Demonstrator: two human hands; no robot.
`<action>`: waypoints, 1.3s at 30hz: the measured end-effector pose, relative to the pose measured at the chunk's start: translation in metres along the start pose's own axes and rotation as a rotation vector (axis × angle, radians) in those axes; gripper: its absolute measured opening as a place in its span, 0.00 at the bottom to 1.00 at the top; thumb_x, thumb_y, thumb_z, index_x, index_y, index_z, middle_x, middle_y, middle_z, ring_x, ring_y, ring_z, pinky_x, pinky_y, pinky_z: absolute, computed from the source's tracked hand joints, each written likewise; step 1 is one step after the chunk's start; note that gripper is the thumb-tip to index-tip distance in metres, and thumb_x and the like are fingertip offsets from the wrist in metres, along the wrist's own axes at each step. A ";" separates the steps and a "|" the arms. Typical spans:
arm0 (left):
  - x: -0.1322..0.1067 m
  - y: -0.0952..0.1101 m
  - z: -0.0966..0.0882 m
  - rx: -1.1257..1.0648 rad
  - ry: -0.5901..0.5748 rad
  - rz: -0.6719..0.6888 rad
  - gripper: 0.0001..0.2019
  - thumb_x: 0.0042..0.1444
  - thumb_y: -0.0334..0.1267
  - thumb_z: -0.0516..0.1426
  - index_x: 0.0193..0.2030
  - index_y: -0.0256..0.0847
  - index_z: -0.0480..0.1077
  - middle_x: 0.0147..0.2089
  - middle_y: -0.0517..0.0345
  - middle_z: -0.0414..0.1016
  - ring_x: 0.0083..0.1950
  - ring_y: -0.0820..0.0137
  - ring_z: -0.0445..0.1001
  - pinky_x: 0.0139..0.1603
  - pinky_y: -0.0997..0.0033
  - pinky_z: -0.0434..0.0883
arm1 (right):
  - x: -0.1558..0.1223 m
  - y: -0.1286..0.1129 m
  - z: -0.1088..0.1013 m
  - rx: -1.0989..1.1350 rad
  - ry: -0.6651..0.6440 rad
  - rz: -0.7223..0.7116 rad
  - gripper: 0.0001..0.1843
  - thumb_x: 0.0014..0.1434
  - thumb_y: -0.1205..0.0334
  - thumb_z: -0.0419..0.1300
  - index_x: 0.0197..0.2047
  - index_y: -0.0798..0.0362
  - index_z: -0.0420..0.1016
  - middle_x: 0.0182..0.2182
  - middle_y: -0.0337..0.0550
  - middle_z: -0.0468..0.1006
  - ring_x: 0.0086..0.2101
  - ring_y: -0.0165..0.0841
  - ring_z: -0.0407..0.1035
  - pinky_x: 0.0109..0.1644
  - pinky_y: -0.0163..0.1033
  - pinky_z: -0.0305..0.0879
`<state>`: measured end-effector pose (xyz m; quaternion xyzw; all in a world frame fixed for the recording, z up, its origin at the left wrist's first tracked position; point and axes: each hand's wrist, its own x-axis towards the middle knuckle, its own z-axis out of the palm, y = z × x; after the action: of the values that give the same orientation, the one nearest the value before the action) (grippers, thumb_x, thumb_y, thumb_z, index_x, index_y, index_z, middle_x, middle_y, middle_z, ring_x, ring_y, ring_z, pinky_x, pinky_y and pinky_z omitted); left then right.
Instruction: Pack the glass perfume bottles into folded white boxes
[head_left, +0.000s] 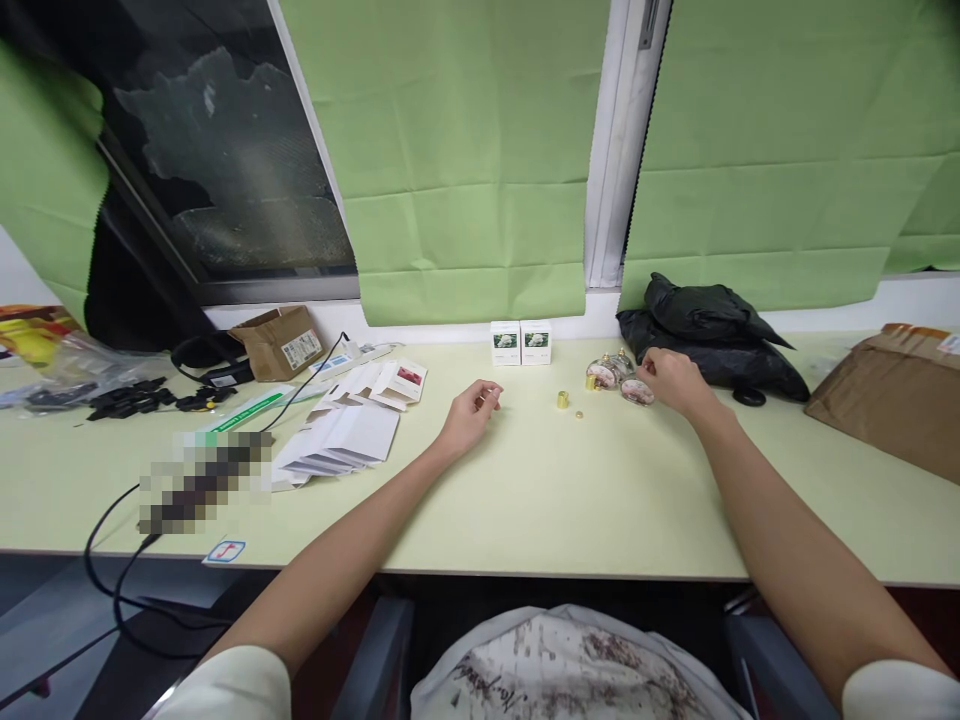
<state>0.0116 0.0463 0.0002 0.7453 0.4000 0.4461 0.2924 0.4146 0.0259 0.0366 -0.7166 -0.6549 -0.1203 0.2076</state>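
Observation:
My right hand point(673, 378) is at the right of the table, fingers pinched at the top of a small round glass bottle point(636, 392) with a flowery label. Its neck is hidden behind my fingers. Close to it, more round bottles point(602, 373) with gold-coloured necks stand together. A gold cap point(562, 400) and a small gold ring-like piece point(579, 415) lie on the tabletop to their left. My left hand point(471, 412) hovers or rests near the middle of the table, its fingers curled in towards the thumb, with nothing visible in them.
Two small white boxes point(520, 343) stand by the wall. Flattened white cartons point(341, 438) are piled left, beside an open brown box point(277, 343) and a cable point(101, 570). Black plastic bags point(712, 340) and a large cardboard box point(892, 395) lie right.

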 end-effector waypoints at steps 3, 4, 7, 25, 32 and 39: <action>0.000 0.000 0.000 -0.004 -0.002 -0.001 0.19 0.68 0.56 0.54 0.49 0.43 0.73 0.37 0.58 0.77 0.34 0.70 0.72 0.37 0.70 0.69 | 0.001 0.001 0.002 0.009 0.003 -0.004 0.08 0.66 0.61 0.56 0.40 0.54 0.75 0.38 0.51 0.80 0.37 0.39 0.72 0.36 0.39 0.54; 0.000 0.000 0.000 -0.004 -0.005 0.000 0.19 0.68 0.56 0.54 0.49 0.43 0.73 0.37 0.58 0.77 0.35 0.69 0.72 0.38 0.69 0.70 | 0.001 0.001 0.003 0.007 0.004 -0.006 0.08 0.66 0.61 0.56 0.40 0.54 0.75 0.38 0.51 0.80 0.37 0.39 0.72 0.36 0.39 0.54; 0.000 0.002 -0.001 0.002 -0.014 -0.004 0.20 0.68 0.57 0.54 0.50 0.43 0.74 0.37 0.57 0.77 0.35 0.69 0.73 0.38 0.69 0.70 | 0.000 0.001 0.005 -0.003 0.015 -0.015 0.07 0.66 0.62 0.55 0.40 0.54 0.74 0.39 0.51 0.80 0.37 0.40 0.71 0.36 0.40 0.54; -0.001 0.005 -0.002 0.020 -0.022 0.005 0.18 0.68 0.54 0.53 0.51 0.43 0.73 0.37 0.58 0.77 0.34 0.69 0.70 0.37 0.70 0.67 | -0.035 -0.088 0.015 0.217 -0.297 -0.398 0.06 0.67 0.58 0.56 0.40 0.51 0.68 0.36 0.47 0.79 0.34 0.37 0.70 0.35 0.38 0.54; -0.002 0.006 -0.001 0.037 -0.029 0.012 0.17 0.69 0.53 0.53 0.51 0.43 0.74 0.36 0.58 0.76 0.33 0.70 0.69 0.35 0.71 0.65 | -0.036 -0.087 0.026 0.236 -0.195 -0.481 0.08 0.72 0.63 0.50 0.40 0.52 0.67 0.39 0.48 0.75 0.38 0.38 0.69 0.42 0.39 0.58; -0.002 0.006 -0.002 0.039 -0.043 0.006 0.18 0.69 0.54 0.53 0.51 0.43 0.74 0.36 0.58 0.76 0.35 0.70 0.70 0.38 0.71 0.67 | -0.028 -0.101 0.035 0.294 0.069 -0.439 0.12 0.74 0.64 0.47 0.52 0.52 0.70 0.45 0.51 0.75 0.43 0.41 0.69 0.46 0.42 0.61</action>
<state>0.0119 0.0416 0.0052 0.7616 0.3999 0.4229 0.2850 0.3084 0.0227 0.0076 -0.5150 -0.7977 -0.0903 0.3006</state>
